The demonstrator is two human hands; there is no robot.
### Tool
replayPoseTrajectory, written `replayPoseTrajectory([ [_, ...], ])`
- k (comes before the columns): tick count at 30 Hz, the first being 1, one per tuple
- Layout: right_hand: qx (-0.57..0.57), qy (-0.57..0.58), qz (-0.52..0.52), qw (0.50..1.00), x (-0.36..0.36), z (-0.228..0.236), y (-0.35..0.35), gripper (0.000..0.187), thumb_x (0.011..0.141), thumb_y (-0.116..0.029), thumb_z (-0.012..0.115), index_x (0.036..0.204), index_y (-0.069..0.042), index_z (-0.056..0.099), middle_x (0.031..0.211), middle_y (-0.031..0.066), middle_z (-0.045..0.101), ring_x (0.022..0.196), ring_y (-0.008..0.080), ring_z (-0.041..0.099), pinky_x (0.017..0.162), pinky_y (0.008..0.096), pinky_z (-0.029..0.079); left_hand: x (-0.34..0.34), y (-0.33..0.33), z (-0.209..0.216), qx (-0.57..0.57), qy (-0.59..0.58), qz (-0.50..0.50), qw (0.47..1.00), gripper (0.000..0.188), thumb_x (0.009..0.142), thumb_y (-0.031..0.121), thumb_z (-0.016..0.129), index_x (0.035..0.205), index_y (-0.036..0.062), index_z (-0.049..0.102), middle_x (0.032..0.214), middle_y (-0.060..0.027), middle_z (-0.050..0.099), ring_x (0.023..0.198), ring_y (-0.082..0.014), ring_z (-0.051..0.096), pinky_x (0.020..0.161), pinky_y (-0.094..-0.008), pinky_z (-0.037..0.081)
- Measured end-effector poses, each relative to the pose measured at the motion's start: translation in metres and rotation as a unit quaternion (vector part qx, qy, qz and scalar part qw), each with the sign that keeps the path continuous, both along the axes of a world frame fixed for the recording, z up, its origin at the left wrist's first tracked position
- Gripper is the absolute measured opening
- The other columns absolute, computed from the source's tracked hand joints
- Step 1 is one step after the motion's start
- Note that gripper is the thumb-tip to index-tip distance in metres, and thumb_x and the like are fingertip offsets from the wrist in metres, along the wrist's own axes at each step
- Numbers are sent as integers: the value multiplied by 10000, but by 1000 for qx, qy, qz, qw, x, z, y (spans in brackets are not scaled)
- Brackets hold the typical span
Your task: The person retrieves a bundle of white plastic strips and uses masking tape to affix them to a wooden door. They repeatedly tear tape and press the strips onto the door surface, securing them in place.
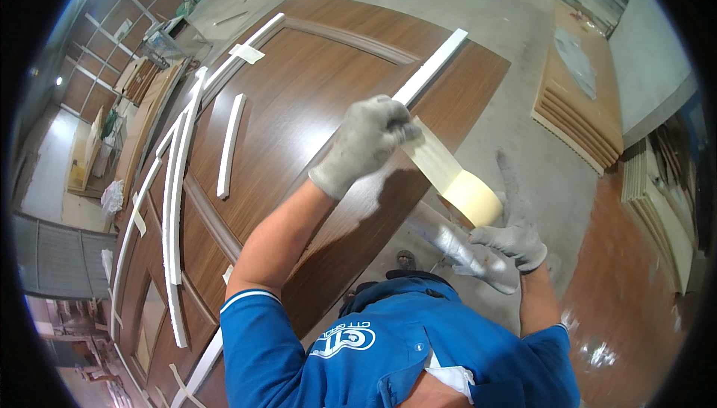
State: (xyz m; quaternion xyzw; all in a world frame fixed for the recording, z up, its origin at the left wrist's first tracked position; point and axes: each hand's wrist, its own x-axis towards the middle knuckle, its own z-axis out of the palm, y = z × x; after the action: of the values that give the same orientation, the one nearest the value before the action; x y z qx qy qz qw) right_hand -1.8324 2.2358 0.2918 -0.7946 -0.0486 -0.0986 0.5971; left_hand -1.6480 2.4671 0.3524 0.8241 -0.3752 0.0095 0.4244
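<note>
In a grey glove, my left hand (pixel 362 143) is closed, pinching the free end of a cream masking tape strip. The strip stretches down to the tape roll (pixel 478 200). My right hand (pixel 515 236), also gloved, holds the roll at its edge, the index finger pointing up beside it. Beneath my left hand lies a brown wood-grain door panel (pixel 291 79). A white strip (pixel 433 64) runs along the panel past my left hand, which hides part of it.
More white strips (pixel 173 206) lie at the panel's left, one short strip (pixel 231 147) apart. Tape pieces (pixel 246 53) cross some. A stack of tan panels (pixel 579 87) stands on the floor at far right, with thin boards (pixel 661 191) leaning nearer. A wrapped silvery tube-like thing (pixel 478 259) is below the roll.
</note>
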Motion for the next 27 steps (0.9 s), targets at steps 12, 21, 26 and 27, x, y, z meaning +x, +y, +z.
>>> replayPoseTrajectory([
  [12,65,115,-28,991,26,-20,-60,1302,593,-347,973,1606,-36,216,1071,157,722,948,197,698,873,321,530,163,21,-27,83,47,198,975,291,824,292,816,962,40,768,864,-158,737,799,-275,687,766,-378,528],
  [21,7,192,61,979,69,-73,-74,1192,657,-379,921,1562,45,272,1192,182,663,1040,207,663,911,318,522,160,20,-64,241,-79,306,918,540,820,225,818,1279,61,586,1242,-200,625,1010,-354,693,878,-425,559],
  [26,79,179,103,975,81,-83,-70,1010,724,-382,872,1506,28,382,1278,150,615,1164,202,584,1005,342,473,113,-29,-34,176,-170,151,958,379,810,139,798,1143,45,642,1121,-161,662,987,-308,692,880,-420,564],
  [27,121,205,107,965,81,-83,-68,947,750,-379,855,1487,22,415,1291,146,609,1186,203,570,1020,348,462,96,-50,-39,136,-124,58,981,273,793,157,812,985,28,667,985,-166,689,925,-307,688,809,-426,540],
])
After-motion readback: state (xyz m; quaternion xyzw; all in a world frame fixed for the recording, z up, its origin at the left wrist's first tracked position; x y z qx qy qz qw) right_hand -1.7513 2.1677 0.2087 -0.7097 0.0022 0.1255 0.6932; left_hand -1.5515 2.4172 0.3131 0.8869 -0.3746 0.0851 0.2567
